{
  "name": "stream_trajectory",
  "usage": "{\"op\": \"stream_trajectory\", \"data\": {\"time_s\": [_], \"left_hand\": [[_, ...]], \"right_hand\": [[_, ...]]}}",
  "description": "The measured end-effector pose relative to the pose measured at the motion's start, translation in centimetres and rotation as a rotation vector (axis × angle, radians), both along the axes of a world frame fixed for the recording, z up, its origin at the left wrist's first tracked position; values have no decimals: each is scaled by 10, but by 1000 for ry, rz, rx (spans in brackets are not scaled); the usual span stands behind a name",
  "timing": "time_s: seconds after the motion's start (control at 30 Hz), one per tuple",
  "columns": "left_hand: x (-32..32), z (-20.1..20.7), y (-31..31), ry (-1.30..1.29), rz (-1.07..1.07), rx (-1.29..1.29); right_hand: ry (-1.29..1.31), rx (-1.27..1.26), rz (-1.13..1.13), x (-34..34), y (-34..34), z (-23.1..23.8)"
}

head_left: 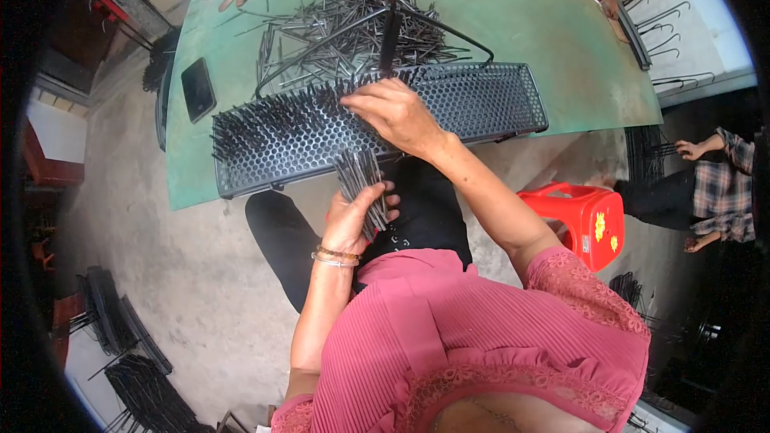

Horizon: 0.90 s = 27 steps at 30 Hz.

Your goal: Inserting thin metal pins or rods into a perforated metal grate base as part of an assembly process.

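Note:
My left hand (351, 215) is closed around a bundle of thin dark metal rods (358, 173), held upright just in front of a long perforated metal rack (481, 104). Above the rack's middle, my right hand (399, 115) has its thumb and fingers pinched together at the edge of the standing rods. Whatever lies between those fingertips is too small to make out. Many short dark rods (273, 124) stand in the holes on the rack's left half. On the right half the holes show bare.
A large heap of loose rods (361, 24) lies behind the rack on the green table (553, 32). A metal frame bar (391, 32) rises there. A phone (198, 90) rests at left. A red stool (589, 228) stands at right, near another person in a plaid shirt (722, 184).

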<state>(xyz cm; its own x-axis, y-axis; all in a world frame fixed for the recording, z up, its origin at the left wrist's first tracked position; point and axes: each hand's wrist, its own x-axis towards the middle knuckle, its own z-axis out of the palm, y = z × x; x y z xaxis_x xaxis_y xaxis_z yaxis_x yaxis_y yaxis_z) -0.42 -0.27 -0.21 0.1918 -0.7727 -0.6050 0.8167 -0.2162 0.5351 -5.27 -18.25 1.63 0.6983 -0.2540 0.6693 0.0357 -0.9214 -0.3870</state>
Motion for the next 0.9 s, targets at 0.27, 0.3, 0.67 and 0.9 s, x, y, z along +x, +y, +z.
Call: {"op": "stream_trajectory", "data": {"time_s": [0.27, 0.3, 0.67, 0.9], "left_hand": [[1, -3, 3, -48, -5, -76], [1, -2, 3, -47, -7, -75], [-2, 6, -4, -85, 22, -157], [-6, 8, -7, -35, 80, -101]], "right_hand": [[-107, 72, -94, -6, 0, 11], [-141, 89, -112, -12, -1, 16], [271, 1235, 18, -44, 31, 9], [213, 1345, 96, -51, 17, 17]]}}
